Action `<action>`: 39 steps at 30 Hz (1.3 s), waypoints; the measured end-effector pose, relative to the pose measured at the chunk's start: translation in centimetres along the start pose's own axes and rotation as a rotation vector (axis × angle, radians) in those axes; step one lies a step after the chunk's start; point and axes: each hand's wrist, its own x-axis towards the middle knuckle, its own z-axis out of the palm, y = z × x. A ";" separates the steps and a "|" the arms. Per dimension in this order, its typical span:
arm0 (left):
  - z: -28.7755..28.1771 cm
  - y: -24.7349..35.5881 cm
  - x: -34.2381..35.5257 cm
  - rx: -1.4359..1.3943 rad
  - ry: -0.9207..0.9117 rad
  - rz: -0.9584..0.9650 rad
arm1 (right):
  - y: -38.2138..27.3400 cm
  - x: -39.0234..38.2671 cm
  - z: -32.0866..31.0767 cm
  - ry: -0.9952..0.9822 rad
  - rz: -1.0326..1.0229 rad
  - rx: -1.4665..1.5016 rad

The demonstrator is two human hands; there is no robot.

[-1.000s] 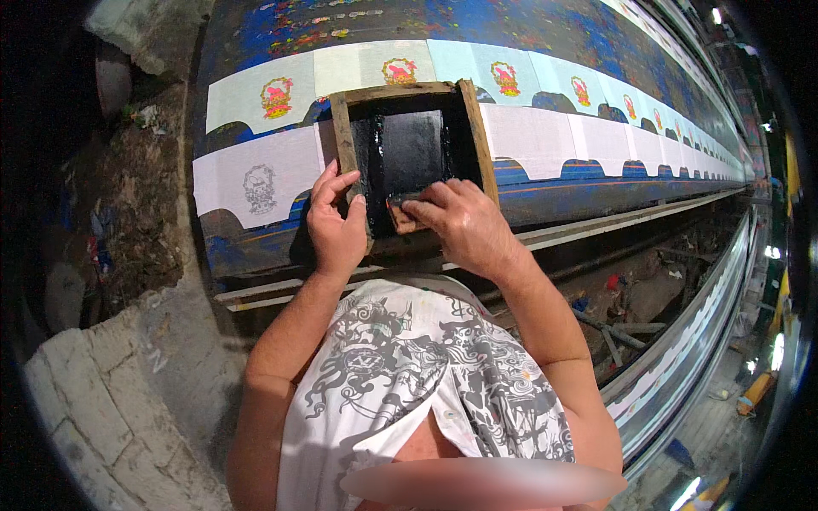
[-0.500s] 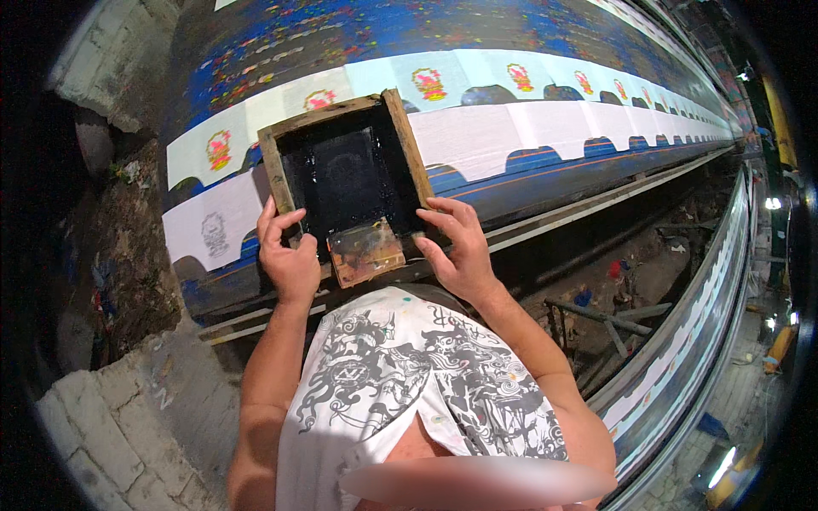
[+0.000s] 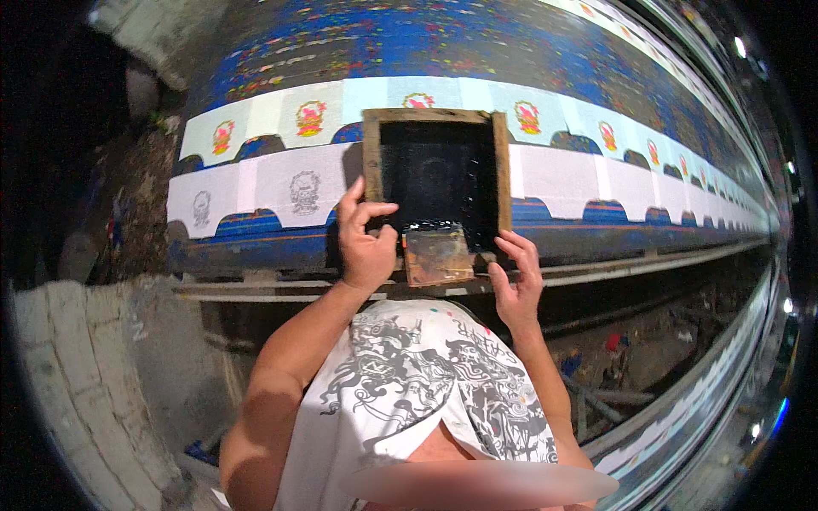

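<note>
While the left hand (image 3: pixel 366 247) grips the wooden screen frame (image 3: pixel 436 179) at centre frame, the right hand (image 3: pixel 515 285) holds its lower right corner; squeegee (image 3: pixel 437 254) rests inside; white printed labels (image 3: pixel 298 183) band the blue table (image 3: pixel 443 43).

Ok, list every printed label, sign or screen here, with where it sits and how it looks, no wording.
Printing screen: wood-framed black mesh on the table, held by left hand and right hand.
Coloured emblems: red and yellow, on the far row of white sheets.
Outline emblems: grey, on the near row, left of the screen.
No signs or electronic screens show.
</note>
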 end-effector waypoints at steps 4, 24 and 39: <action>2.5 0.9 -0.4 -0.034 -0.001 -0.090 | 0.3 0.8 -1.7 -0.007 -0.155 -0.181; 3.3 0.5 -0.3 -0.057 -0.054 -0.200 | -5.7 14.1 -2.3 -0.885 -0.497 -0.484; 1.5 0.8 1.6 -0.088 -0.155 -0.253 | -2.7 24.2 2.2 -0.616 -0.387 -0.540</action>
